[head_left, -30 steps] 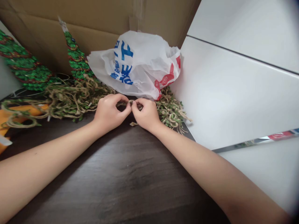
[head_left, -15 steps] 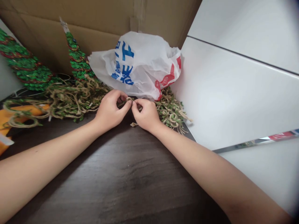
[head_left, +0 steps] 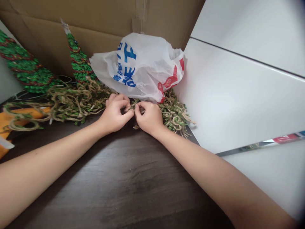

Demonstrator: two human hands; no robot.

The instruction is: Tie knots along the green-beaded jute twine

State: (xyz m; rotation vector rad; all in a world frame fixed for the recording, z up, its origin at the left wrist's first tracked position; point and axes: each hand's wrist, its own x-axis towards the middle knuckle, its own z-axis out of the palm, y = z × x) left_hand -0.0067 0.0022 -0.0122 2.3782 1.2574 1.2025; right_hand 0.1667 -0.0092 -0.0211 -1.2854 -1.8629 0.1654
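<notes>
head view: left hand [head_left: 115, 113] and right hand [head_left: 149, 117] are together above the far edge of the dark wood-grain tabletop [head_left: 119, 181], each pinching a strand of leafy jute twine [head_left: 132, 106] between thumb and fingers. the strand sits in the narrow gap between the hands. more of the twine lies in tangled heaps [head_left: 71, 103] along the far edge, on both sides of the hands, with one heap reaching an orange piece [head_left: 23, 114] at the left. behind the hands, a crumpled white plastic bag [head_left: 135, 68] with blue and red print rests on the twine. two green glitter cone trees [head_left: 79, 60] stand tilted before a cardboard wall [head_left: 71, 19]. a white panel [head_left: 238, 95] fills the right.
</notes>
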